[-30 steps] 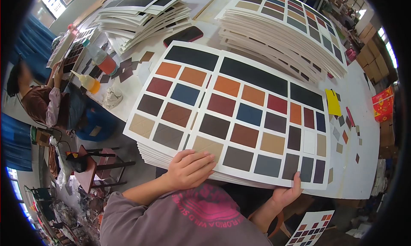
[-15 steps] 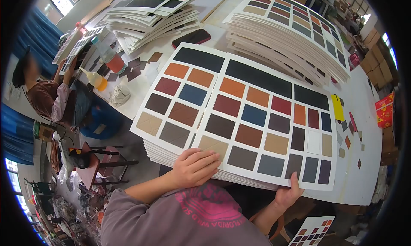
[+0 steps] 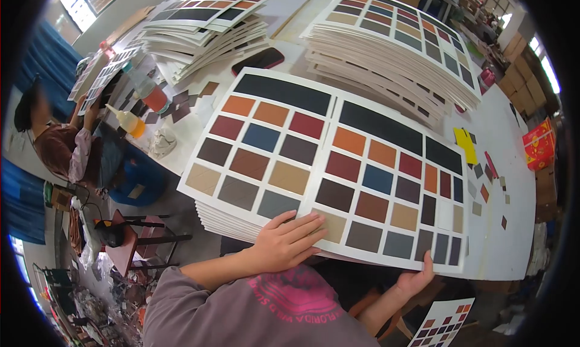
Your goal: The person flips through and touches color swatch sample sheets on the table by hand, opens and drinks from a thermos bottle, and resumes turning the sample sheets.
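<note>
My left hand (image 3: 289, 243) lies flat on the lower edge of the top swatch card (image 3: 374, 190), over a beige swatch, its fingers extended and side by side. At the lower right edge of that card, my right hand (image 3: 417, 277) grips it, thumb on top and fingers hidden below. The top card carries rows of black, orange, red, blue, brown and grey swatches. It partly covers another swatch card (image 3: 263, 138), which rests on a stack with layered white edges (image 3: 226, 223).
Behind are a left card stack (image 3: 205, 39), a right card stack (image 3: 374, 51) and a phone (image 3: 258, 61). Bottles (image 3: 128, 122) and loose swatches stand at left; a yellow piece (image 3: 464, 144) and scraps lie at right. A person (image 3: 60, 144) sits far left.
The top card has shifted right over the lower one, showing a third column of swatches beneath. Both hands have moved slightly right with it.
</note>
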The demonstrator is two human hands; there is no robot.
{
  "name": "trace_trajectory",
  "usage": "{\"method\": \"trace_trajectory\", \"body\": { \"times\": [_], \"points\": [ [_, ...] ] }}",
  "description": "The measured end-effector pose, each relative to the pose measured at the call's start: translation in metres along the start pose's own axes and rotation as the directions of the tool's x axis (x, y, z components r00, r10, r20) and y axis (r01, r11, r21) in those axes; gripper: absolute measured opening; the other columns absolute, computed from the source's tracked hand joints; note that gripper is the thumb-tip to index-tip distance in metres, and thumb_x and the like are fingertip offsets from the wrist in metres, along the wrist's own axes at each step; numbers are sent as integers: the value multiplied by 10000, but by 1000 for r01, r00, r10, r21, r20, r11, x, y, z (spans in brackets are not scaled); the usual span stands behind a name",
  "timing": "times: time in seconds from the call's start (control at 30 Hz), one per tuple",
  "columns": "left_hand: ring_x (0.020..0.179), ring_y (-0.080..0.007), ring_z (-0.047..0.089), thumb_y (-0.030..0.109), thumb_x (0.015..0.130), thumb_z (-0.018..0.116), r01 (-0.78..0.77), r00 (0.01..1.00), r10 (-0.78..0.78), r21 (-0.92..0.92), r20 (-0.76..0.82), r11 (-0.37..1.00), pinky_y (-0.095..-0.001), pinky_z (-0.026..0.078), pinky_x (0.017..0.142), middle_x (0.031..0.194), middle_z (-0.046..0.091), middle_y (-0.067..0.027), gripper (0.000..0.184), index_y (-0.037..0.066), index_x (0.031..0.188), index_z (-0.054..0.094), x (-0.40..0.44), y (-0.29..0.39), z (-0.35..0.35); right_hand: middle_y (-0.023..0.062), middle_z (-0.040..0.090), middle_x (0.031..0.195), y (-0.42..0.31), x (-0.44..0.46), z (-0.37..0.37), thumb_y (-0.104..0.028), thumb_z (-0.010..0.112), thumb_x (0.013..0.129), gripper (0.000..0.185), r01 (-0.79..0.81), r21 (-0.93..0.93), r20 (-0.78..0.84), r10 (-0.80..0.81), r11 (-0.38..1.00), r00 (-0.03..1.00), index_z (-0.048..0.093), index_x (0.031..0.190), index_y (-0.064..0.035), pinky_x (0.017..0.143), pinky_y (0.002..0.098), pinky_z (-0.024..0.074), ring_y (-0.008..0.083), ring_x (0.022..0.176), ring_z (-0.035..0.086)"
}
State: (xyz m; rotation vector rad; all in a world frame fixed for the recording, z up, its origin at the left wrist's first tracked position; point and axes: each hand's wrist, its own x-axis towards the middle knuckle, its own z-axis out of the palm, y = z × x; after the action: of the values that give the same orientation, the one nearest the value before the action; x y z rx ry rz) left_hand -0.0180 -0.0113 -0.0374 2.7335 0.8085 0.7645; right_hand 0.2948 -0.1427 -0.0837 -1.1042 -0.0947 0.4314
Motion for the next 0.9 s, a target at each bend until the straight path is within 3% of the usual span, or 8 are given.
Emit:
{"method": "trace_trajectory", "body": {
  "times": [0.13, 0.43, 0.53, 0.63, 0.67, 0.73, 0.8, 0.9],
  "points": [
    [1146, -174, 567, 293, 787, 663, 26, 999, -26, 8, -31, 1000, -361, 337, 1015, 1224, 606, -45, 357, 138, 1107, 653, 4, 4, 4, 151, 586, 1155, 26, -11, 5, -148, 547, 886, 389, -215, 184, -15, 221, 959, 975, 497, 1215, 54, 906, 371, 476, 259, 1041, 588],
    [1152, -170, 563, 282, 785, 671, 77, 997, -76, 23, -24, 997, -359, 333, 1011, 1199, 621, -50, 341, 135, 1092, 656, 14, 13, 2, 148, 636, 1039, 36, -3, -4, -232, 481, 934, 349, -240, 107, 202, 215, 965, 955, 573, 1095, 64, 844, 348, 491, 245, 944, 629],
    [1110, -189, 581, 245, 795, 671, 90, 990, -81, -78, 111, 993, -354, 400, 940, 1167, 632, -57, 322, 125, 1094, 651, 24, 10, -17, 152, 639, 1030, 34, -5, 4, -238, 467, 942, 357, -225, 98, 219, 200, 969, 955, 575, 1089, 69, 830, 344, 497, 244, 930, 635],
    [969, -242, 623, 209, 821, 641, 190, 942, -54, -393, 331, 900, -380, 479, 809, 1041, 651, -92, 260, 90, 1052, 639, 42, -29, -33, 157, 639, 1038, 36, -3, 4, -239, 457, 946, 362, -207, 100, 240, 179, 973, 954, 573, 1094, 70, 834, 343, 496, 247, 937, 634],
    [883, -268, 627, 184, 816, 635, 152, 970, -60, -397, 235, 905, -385, 495, 751, 980, 649, -118, 250, 66, 1036, 627, 52, -43, -33, 159, 639, 1041, 38, -2, 3, -239, 454, 947, 362, -203, 108, 245, 172, 973, 954, 573, 1095, 70, 837, 343, 494, 248, 940, 634],
    [1071, -320, 562, 216, 817, 649, 56, 992, -43, -111, 121, 992, -419, 441, 900, 1147, 602, -142, 335, 42, 1099, 598, 73, -78, -28, 160, 638, 1044, 40, 1, -4, -234, 455, 946, 360, -250, 124, 286, 207, 960, 936, 573, 1098, 70, 843, 344, 492, 251, 946, 632],
    [1313, -356, 350, 321, 855, 597, 190, 958, -222, 182, 179, 965, -471, 272, 1055, 1398, 416, -173, 531, 26, 1283, 489, 84, -94, -25, 160, 637, 1049, 41, 1, -8, -230, 467, 941, 356, -244, 124, 272, 204, 962, 941, 571, 1101, 71, 850, 345, 487, 254, 957, 628],
    [1340, -347, 318, 361, 877, 572, 182, 962, -225, 252, 152, 950, -466, 251, 1075, 1421, 391, -177, 582, 19, 1334, 453, 84, -108, -14, 150, 637, 1021, 39, -3, -3, -213, 485, 932, 336, -219, 113, 205, 193, 969, 959, 573, 1087, 72, 833, 342, 490, 245, 935, 628]
  ]
}}
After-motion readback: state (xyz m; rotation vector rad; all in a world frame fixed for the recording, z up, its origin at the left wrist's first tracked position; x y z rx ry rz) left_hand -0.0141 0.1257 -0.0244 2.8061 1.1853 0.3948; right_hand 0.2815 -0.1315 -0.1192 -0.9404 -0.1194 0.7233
